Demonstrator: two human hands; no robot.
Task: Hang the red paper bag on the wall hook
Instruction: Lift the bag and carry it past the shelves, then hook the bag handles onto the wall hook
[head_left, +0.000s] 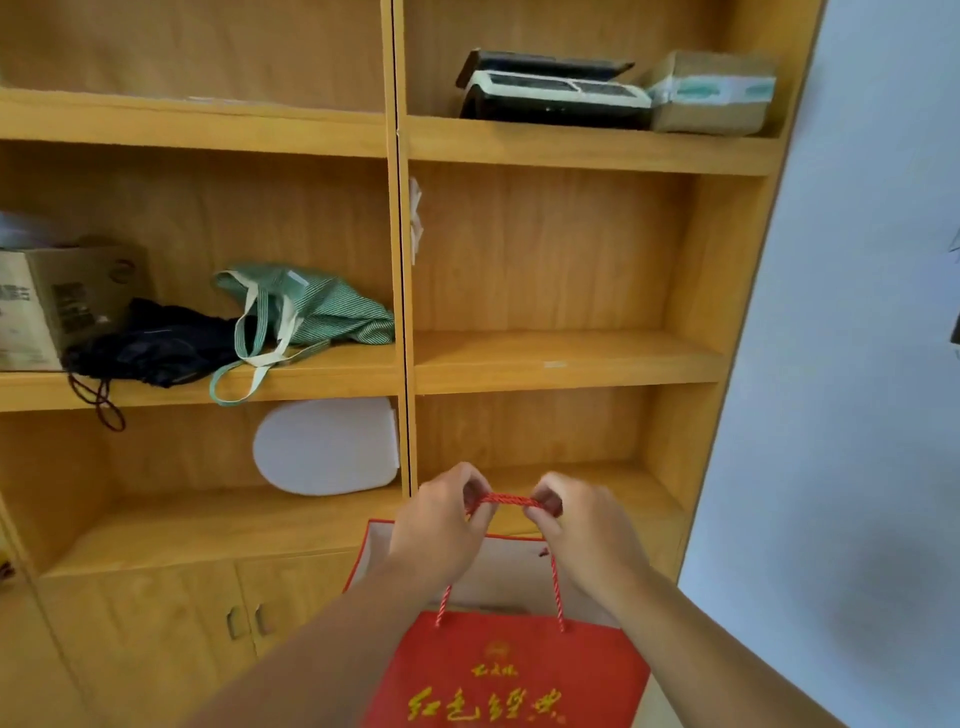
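The red paper bag (514, 675) with gold characters hangs low in the middle of the view, its mouth open and white inside. Its twisted red rope handles (511, 501) are gathered and stretched level between my hands. My left hand (441, 525) pinches the left end of the ropes and my right hand (582, 530) pinches the right end, both in front of the lower right compartment of the wooden shelf unit (571, 358). A small white hook-like fitting (414, 218) sits on the centre upright of the shelves, well above my hands.
A green striped cloth bag (311, 312), a dark bag (156, 348) and a cardboard box (57, 301) lie on the left middle shelf. A white oval lid (327, 447) leans below them. Boxes (711, 93) sit top right. A pale wall (857, 364) runs on the right.
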